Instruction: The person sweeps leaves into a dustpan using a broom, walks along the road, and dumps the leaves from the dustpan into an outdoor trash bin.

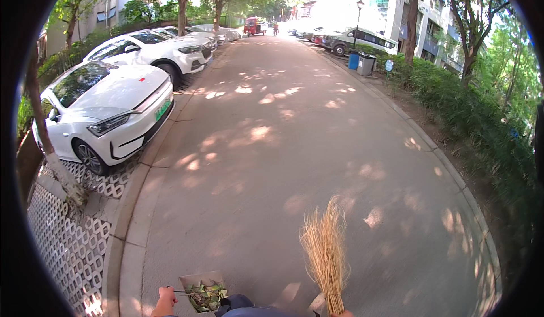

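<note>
My left hand (167, 295) is closed around the thin dark handle (180, 291) of a dustpan (201, 277), low at the left of the view. Green and yellowish leaves (206, 295) lie inside the pan. At the bottom edge, my right hand (342, 314) grips a straw broom (326, 249); only a little of this hand shows. The broom's pale bristles point forward over the grey road and are tied near the hand. Whether the bristle tips touch the road, I cannot tell.
A paved road (272, 155) runs ahead between curbs. White cars (114, 100) stand on the left, by a leaning tree trunk (63, 176). To the right are a hedge (463, 108), a blue bin (353, 59) and a grey bin (366, 64). A red three-wheeled vehicle (253, 26) is far ahead.
</note>
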Available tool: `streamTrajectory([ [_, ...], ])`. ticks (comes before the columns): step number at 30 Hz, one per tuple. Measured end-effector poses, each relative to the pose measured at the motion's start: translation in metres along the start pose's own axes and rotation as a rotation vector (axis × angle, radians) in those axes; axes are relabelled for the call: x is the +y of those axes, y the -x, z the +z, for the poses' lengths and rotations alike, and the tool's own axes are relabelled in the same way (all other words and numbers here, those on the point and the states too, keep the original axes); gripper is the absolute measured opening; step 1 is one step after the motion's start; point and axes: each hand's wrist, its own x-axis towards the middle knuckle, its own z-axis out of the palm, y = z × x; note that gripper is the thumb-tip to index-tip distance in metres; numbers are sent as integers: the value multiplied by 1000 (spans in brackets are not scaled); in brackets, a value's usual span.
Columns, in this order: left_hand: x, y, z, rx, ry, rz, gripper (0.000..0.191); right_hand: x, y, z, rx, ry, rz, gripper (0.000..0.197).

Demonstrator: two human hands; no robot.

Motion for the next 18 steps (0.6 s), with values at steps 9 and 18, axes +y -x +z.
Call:
streamTrajectory([
  [9, 131, -63, 159, -80, -20, -58, 18, -116, -79, 30, 125, -75, 47, 20],
  [18, 276, -102, 282, -169, -252, 2, 20, -246, -169, 64, 134, -153, 73, 19],
])
